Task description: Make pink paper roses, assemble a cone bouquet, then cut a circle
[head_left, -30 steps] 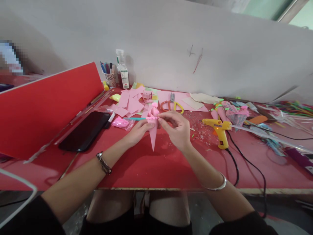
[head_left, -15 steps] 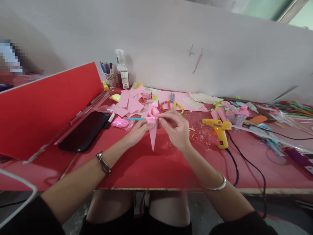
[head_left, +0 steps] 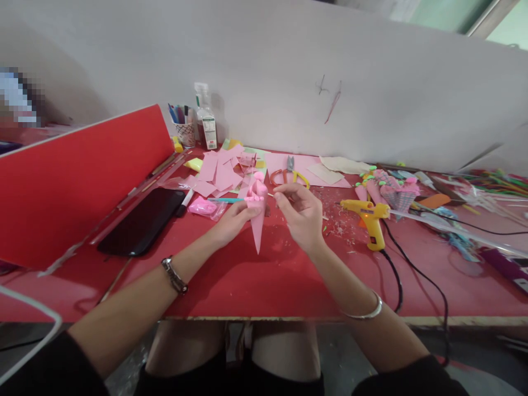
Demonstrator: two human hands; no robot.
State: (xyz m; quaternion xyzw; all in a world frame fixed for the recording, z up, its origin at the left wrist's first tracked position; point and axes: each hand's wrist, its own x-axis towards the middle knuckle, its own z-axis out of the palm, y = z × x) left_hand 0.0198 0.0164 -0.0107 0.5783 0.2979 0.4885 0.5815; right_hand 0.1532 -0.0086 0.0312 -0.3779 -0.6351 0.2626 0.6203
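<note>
Red table [head_left: 256, 286]: L hand [head_left: 231, 220] holds pink cone [head_left: 258, 217]; bottle label [head_left: 210, 126] unreadable.

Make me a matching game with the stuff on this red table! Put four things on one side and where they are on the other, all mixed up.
Things:
1. pink paper cone
2. yellow glue gun
3. flat black phone
4. orange and yellow scissors

Places:
A. lying left of the hands, beside the big red board
B. held in the left hand, point down
C. at the back, on the pale pink sheet
D. right of the right hand, with a black cord trailing off the table edge

Pairs: 1-B, 2-D, 3-A, 4-C
</note>
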